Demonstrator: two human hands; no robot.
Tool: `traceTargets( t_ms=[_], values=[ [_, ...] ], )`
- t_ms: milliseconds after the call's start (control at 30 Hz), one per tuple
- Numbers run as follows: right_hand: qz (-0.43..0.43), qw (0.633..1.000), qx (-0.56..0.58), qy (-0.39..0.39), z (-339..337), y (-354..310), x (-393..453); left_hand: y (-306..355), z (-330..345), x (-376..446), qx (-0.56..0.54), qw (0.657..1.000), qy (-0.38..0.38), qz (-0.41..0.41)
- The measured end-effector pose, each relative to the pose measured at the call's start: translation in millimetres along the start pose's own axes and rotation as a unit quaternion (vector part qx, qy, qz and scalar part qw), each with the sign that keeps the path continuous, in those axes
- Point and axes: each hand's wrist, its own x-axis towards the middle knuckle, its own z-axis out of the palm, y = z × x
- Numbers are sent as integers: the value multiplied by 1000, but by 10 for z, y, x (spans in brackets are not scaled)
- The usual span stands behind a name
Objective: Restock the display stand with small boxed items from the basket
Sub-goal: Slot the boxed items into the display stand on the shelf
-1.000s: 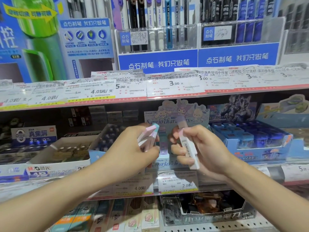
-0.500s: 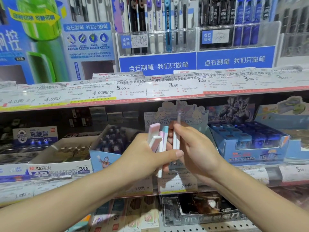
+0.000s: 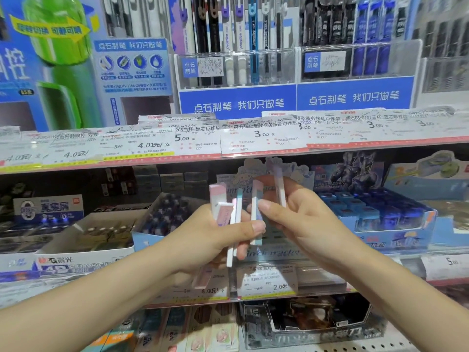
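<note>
My left hand (image 3: 203, 240) grips a fan of several slim pastel boxes (image 3: 222, 207), pink, white and teal, standing roughly upright. My right hand (image 3: 299, 224) pinches two more slim boxes (image 3: 256, 199) between thumb and fingers, one teal-edged, one lilac-topped (image 3: 279, 184). Both hands meet in front of the pastel cartoon-character display stand (image 3: 261, 168) on the middle shelf, which they mostly hide. No basket is in view.
A blue display box of small blue items (image 3: 385, 214) stands right of the stand. Left are a box of dark-blue items (image 3: 165, 217) and a white eraser carton (image 3: 83, 240). Price-tag rails (image 3: 228, 141) edge the shelves; pens hang above.
The boxes in both hands have turned from tilted to nearly upright. My hands have come closer together and risen slightly in front of the stand; my right hand now pinches two boxes.
</note>
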Motion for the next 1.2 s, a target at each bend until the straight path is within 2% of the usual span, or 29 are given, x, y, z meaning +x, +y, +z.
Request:
traceTargets(
  t_ms=[100,167,300,433,500,633,800,1033,1200],
  values=[
    [-8,1000,7,24,-12,-38,20,3,-10,9,17,1000,4,-15],
    [-25,998,-13,53,-74,-44,50,4,-48,3,76,997,16,-4],
    [-41,982,-154,99,-239,-29,168,70,-122,-16,237,968,34,68],
    [-22,952,-271,139,-291,95,325,78,-176,46,354,935,-7,20],
    [-31,950,-279,134,-257,105,355,65,-193,75,377,926,-27,-3],
    [-49,937,-328,108,-204,127,373,70,-206,96,393,917,-61,-42],
    [-37,926,-363,101,-200,223,386,33,-269,132,398,912,-67,-72],
    [-33,933,-351,80,-177,250,431,53,-297,164,407,906,-69,-95],
    [-37,939,-330,94,-159,246,429,60,-317,156,409,904,-74,-101]
  ],
)
